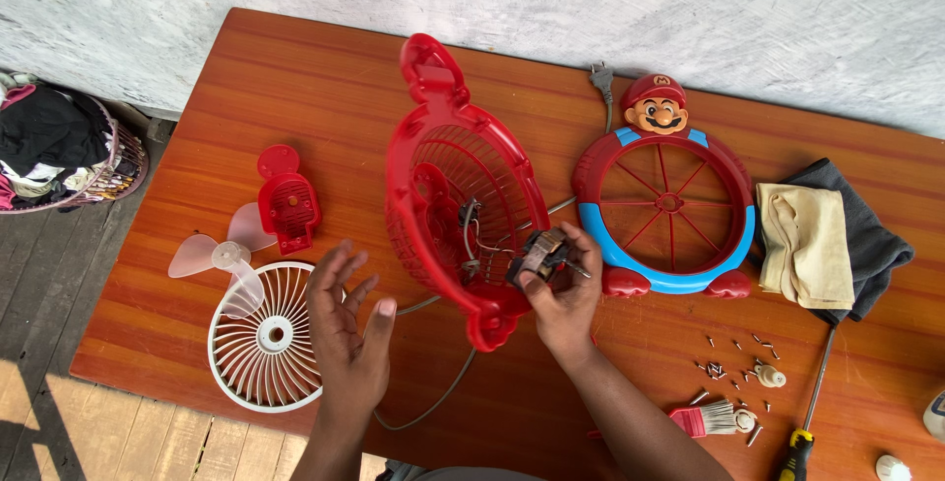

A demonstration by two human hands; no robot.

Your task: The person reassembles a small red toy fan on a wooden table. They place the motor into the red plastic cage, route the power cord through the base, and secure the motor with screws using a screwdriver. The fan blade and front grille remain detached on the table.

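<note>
The fan was already largely stripped down: the white grille [266,338], pink blade [221,256], small red cover [288,207] and red-and-blue front frame [667,215] were laid apart on the surface [551,402], with loose screws [733,358] near a brush [707,419] and screwdriver [809,412], while the motor [541,253], wires attached, seemed not yet freed from the red housing [463,195]. The housing, a ribbed red shell, was stood on edge at the middle of the surface. The motor was pinched in the fingers of the right hand [563,296] just beside the housing's rim, while the left hand [346,328] was held empty, fingers spread, near the grille.
</note>
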